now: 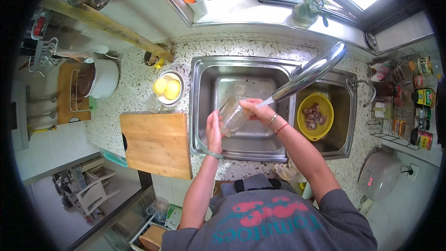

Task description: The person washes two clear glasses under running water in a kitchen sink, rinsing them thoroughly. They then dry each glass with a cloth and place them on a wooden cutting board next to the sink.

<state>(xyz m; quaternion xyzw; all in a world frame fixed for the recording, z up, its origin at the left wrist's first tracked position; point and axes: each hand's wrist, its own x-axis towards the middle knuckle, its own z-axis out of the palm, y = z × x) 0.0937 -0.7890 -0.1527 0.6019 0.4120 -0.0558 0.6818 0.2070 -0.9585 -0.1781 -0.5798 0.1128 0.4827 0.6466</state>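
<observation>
Fingers of left hand (pixel 214 132) together, flat along left side of tilted clear glass jar (pixel 233 117); fingers of right hand (pixel 257 110) clamped on its upper right side. Jar held over larger basin of stainless-steel sink (pixel 197 111). Across counter, left to right: rectangular pale wooden cutting board (pixel 155 142); round white bowl (pixel 182 88), two rounded yellow pieces (pixel 173 89) inside; curved chrome faucet (pixel 309 72), tip just beside right hand; round yellow plastic colander (pixel 320 133) of reddish-brown chunks (pixel 314 114) in smaller basin (pixel 338 132).

Faucet (pixel 309 74) blocking right, passage over cutting board (pixel 155 142)
</observation>
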